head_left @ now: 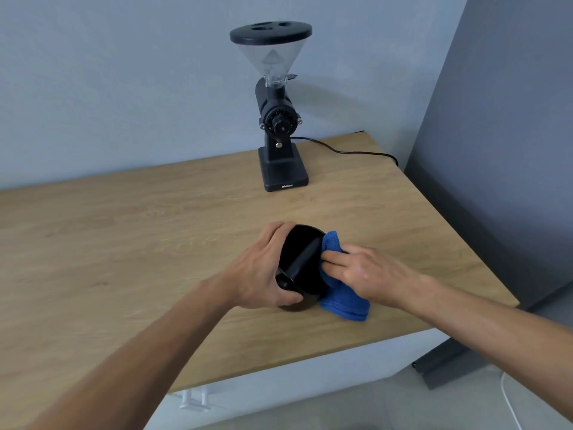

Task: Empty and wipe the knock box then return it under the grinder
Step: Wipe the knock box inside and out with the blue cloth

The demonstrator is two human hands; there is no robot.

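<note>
The round black knock box (302,265) with its crossbar stands on the wooden counter (155,243) near the front edge. My left hand (263,268) grips its left wall, fingers over the far rim and thumb at the near side. My right hand (366,274) presses a blue cloth (344,301) against the box's right rim with straight fingers; part of the cloth drapes down outside onto the counter. The black grinder (280,131) with a clear hopper stands farther back, its base platform bare.
The grinder's black cord (350,152) runs right along the counter's back toward a grey wall panel (496,150). The counter's right edge and front edge lie close to the box. A white cable (511,405) lies on the floor below.
</note>
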